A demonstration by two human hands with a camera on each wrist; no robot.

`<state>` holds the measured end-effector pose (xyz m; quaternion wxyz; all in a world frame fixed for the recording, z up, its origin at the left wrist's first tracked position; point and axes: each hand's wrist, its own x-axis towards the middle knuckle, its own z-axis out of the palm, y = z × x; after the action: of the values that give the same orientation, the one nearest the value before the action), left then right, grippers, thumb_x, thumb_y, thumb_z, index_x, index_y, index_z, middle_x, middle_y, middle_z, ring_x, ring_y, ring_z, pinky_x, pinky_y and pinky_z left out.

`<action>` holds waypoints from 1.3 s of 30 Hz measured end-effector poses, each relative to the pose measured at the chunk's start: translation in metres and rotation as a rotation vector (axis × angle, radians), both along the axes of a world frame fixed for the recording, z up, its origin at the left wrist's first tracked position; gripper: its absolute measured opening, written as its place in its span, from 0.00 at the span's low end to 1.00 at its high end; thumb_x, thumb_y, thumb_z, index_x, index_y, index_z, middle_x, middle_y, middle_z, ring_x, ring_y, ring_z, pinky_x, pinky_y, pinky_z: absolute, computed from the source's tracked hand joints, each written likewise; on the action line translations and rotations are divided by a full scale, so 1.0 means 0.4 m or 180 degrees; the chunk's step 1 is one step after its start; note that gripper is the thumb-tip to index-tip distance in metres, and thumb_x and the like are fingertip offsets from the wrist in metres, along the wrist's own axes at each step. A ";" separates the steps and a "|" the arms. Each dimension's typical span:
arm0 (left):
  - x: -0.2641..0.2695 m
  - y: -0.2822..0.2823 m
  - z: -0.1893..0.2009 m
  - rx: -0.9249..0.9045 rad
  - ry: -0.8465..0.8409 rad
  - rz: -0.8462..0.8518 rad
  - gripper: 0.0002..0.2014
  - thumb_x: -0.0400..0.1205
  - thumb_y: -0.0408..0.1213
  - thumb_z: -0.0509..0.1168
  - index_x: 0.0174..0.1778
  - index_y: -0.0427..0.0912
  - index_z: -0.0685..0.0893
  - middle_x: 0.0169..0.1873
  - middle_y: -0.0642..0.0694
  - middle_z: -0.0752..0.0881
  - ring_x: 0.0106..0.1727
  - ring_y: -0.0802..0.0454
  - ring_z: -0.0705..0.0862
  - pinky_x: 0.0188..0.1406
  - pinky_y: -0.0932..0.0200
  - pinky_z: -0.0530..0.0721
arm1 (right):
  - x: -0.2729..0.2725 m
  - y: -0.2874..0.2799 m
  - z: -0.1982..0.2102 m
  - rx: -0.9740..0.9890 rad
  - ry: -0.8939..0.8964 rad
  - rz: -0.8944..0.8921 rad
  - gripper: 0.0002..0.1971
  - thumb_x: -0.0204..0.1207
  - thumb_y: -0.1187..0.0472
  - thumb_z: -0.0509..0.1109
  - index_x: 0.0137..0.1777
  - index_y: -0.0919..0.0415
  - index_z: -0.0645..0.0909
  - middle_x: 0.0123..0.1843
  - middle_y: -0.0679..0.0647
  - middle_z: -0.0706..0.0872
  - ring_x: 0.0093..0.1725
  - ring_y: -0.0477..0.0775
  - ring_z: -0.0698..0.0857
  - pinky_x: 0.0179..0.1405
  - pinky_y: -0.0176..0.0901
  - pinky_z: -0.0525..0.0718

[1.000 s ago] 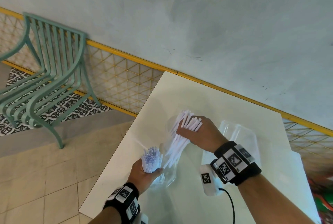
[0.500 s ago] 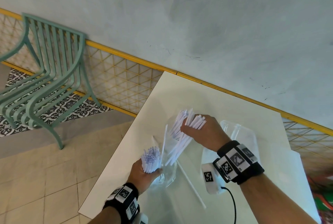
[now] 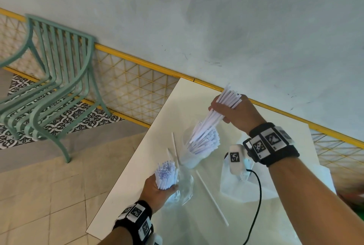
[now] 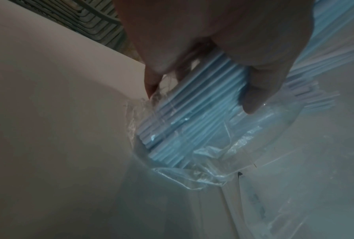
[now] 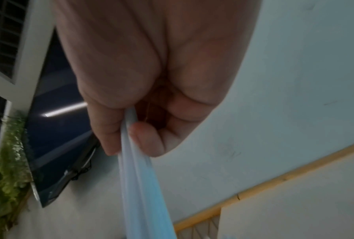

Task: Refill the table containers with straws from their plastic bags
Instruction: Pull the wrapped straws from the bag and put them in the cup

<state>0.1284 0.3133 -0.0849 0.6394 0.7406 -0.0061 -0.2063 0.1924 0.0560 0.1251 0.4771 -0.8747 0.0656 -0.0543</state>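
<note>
Now, head view: right hand (image 3: 234, 113) grips a fanned bundle of white straws (image 3: 220, 106), its lower ends inside the clear container (image 3: 194, 152) on the white worktop (image 3: 137, 185); left hand (image 3: 157, 190) clutches a second straw bundle (image 3: 165, 174) upright in its plastic bag (image 3: 183, 187).
Head view, strays: loose straws (image 3: 211, 195) lie on the worktop beside the container.
Left wrist view: fingers (image 4: 256, 90) curl round straws and crinkled bag together, right at the worktop edge (image 4: 118, 56).
Right wrist view: thumb and fingers (image 5: 145, 137) pinch the straws; container out of view.
Risk: the splayed fan may catch the rim, likely tipping the light container or scattering more straws.
Risk, left: a slack grip on slippery film could spill that bundle to the floor.
</note>
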 end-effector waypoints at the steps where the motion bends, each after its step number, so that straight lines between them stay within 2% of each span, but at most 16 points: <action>1: 0.000 0.000 -0.001 0.0003 -0.0002 0.0001 0.14 0.70 0.30 0.80 0.45 0.51 0.88 0.37 0.54 0.92 0.42 0.61 0.90 0.46 0.63 0.87 | 0.006 0.000 -0.011 -0.0022 0.0035 0.0007 0.07 0.79 0.59 0.72 0.42 0.55 0.91 0.40 0.57 0.92 0.27 0.48 0.80 0.29 0.40 0.78; 3: 0.001 0.000 -0.003 -0.0009 0.0000 0.0013 0.14 0.70 0.29 0.80 0.45 0.50 0.88 0.36 0.55 0.92 0.40 0.61 0.90 0.44 0.64 0.87 | 0.016 0.005 -0.046 -0.0001 0.0198 0.0001 0.05 0.78 0.58 0.74 0.44 0.55 0.91 0.40 0.52 0.92 0.28 0.42 0.83 0.31 0.36 0.79; 5: 0.001 -0.001 -0.003 -0.0044 0.0003 0.0010 0.13 0.71 0.28 0.80 0.44 0.49 0.88 0.36 0.58 0.92 0.39 0.63 0.90 0.41 0.68 0.85 | 0.025 0.013 -0.092 -0.0088 0.0469 0.0022 0.06 0.73 0.55 0.78 0.49 0.52 0.90 0.45 0.47 0.93 0.39 0.40 0.89 0.43 0.38 0.83; 8: 0.001 -0.002 -0.006 -0.0049 0.0008 0.0040 0.14 0.70 0.28 0.80 0.45 0.48 0.88 0.37 0.57 0.92 0.40 0.61 0.90 0.40 0.69 0.84 | 0.032 0.016 -0.135 -0.0329 0.0658 0.0077 0.26 0.65 0.54 0.85 0.62 0.50 0.82 0.57 0.43 0.87 0.56 0.44 0.86 0.58 0.41 0.82; 11: 0.002 -0.004 -0.006 -0.0052 0.0041 0.0044 0.14 0.70 0.28 0.80 0.45 0.49 0.88 0.37 0.58 0.92 0.41 0.61 0.90 0.41 0.69 0.84 | 0.026 0.017 -0.130 -0.0192 0.0382 -0.0300 0.45 0.58 0.52 0.88 0.74 0.47 0.69 0.68 0.41 0.77 0.61 0.47 0.81 0.58 0.41 0.80; 13: 0.003 -0.004 -0.007 -0.0045 0.0037 0.0024 0.13 0.71 0.28 0.80 0.45 0.49 0.88 0.37 0.59 0.92 0.40 0.63 0.90 0.41 0.69 0.84 | 0.020 0.030 -0.126 -0.0139 0.0146 -0.0514 0.48 0.59 0.49 0.87 0.77 0.46 0.65 0.72 0.40 0.72 0.64 0.45 0.78 0.60 0.41 0.78; 16: 0.004 -0.004 -0.006 -0.0034 0.0000 0.0029 0.13 0.71 0.27 0.80 0.44 0.48 0.88 0.36 0.59 0.92 0.40 0.62 0.90 0.40 0.69 0.84 | 0.002 0.064 -0.144 -0.0870 -0.0163 -0.0324 0.40 0.73 0.40 0.75 0.81 0.47 0.63 0.81 0.44 0.68 0.77 0.46 0.71 0.74 0.48 0.71; 20: 0.003 -0.004 -0.010 -0.0004 -0.0039 0.0012 0.13 0.71 0.28 0.80 0.45 0.48 0.88 0.36 0.59 0.92 0.40 0.63 0.90 0.40 0.71 0.84 | -0.032 0.106 -0.220 -0.2406 0.0250 0.0610 0.37 0.81 0.33 0.42 0.85 0.52 0.54 0.87 0.46 0.57 0.86 0.48 0.52 0.82 0.55 0.53; 22: 0.005 -0.003 -0.015 -0.0010 -0.0042 0.0023 0.13 0.70 0.29 0.80 0.47 0.46 0.89 0.38 0.57 0.93 0.42 0.61 0.91 0.43 0.67 0.86 | -0.045 0.115 -0.252 -0.2784 0.0375 0.0728 0.40 0.77 0.33 0.34 0.86 0.52 0.53 0.88 0.45 0.55 0.87 0.48 0.50 0.83 0.57 0.52; 27: 0.005 -0.002 -0.016 0.0005 -0.0040 0.0034 0.13 0.70 0.30 0.80 0.47 0.45 0.89 0.38 0.56 0.92 0.41 0.62 0.90 0.42 0.69 0.84 | -0.023 0.124 -0.238 -0.2664 0.0225 0.0573 0.33 0.84 0.41 0.56 0.86 0.45 0.49 0.87 0.40 0.51 0.85 0.45 0.54 0.79 0.58 0.51; 31: 0.005 -0.002 -0.020 0.0005 -0.0004 0.0067 0.13 0.70 0.30 0.81 0.47 0.45 0.89 0.37 0.56 0.92 0.42 0.60 0.91 0.44 0.64 0.86 | -0.011 0.143 -0.228 -0.2975 0.0542 0.0675 0.32 0.84 0.42 0.57 0.85 0.44 0.50 0.87 0.40 0.51 0.87 0.50 0.47 0.78 0.63 0.49; 33: 0.004 -0.002 -0.019 -0.0010 -0.0027 0.0032 0.13 0.70 0.30 0.80 0.48 0.45 0.89 0.36 0.57 0.92 0.40 0.62 0.90 0.41 0.69 0.85 | -0.020 0.158 -0.217 -0.2822 0.0301 0.0539 0.31 0.82 0.41 0.60 0.83 0.43 0.55 0.87 0.41 0.49 0.86 0.52 0.46 0.77 0.63 0.50; 34: 0.003 -0.002 -0.017 -0.0011 -0.0043 0.0008 0.13 0.71 0.30 0.80 0.48 0.45 0.89 0.35 0.58 0.92 0.39 0.64 0.90 0.39 0.70 0.84 | -0.027 0.167 -0.208 -0.2751 0.0054 0.0470 0.29 0.81 0.44 0.62 0.81 0.44 0.60 0.86 0.43 0.53 0.85 0.53 0.50 0.75 0.62 0.54; 35: 0.002 0.000 -0.016 -0.0012 -0.0051 -0.0005 0.12 0.71 0.29 0.79 0.48 0.45 0.89 0.34 0.58 0.92 0.38 0.64 0.89 0.38 0.72 0.83 | -0.039 0.180 -0.195 -0.2721 -0.0234 0.0453 0.25 0.81 0.47 0.63 0.77 0.45 0.67 0.83 0.45 0.62 0.81 0.54 0.59 0.71 0.60 0.60; 37: 0.001 0.004 -0.016 -0.0009 -0.0066 -0.0011 0.12 0.71 0.29 0.79 0.48 0.44 0.89 0.36 0.57 0.92 0.40 0.63 0.90 0.40 0.71 0.83 | -0.063 0.203 -0.172 -0.2508 -0.0504 0.0661 0.15 0.81 0.58 0.63 0.66 0.50 0.78 0.67 0.48 0.80 0.63 0.52 0.78 0.63 0.54 0.74; 39: -0.002 0.010 -0.017 -0.0018 -0.0068 -0.0028 0.13 0.71 0.29 0.79 0.49 0.44 0.90 0.40 0.56 0.93 0.43 0.61 0.91 0.42 0.70 0.84 | -0.094 0.231 -0.162 -0.1894 -0.0088 0.1084 0.12 0.83 0.64 0.60 0.61 0.55 0.82 0.53 0.50 0.87 0.43 0.46 0.81 0.54 0.50 0.83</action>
<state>0.1277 0.3172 -0.0917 0.6405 0.7410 -0.0167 -0.2011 0.1548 0.1485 0.0603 0.2040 -0.9731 -0.1066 -0.0025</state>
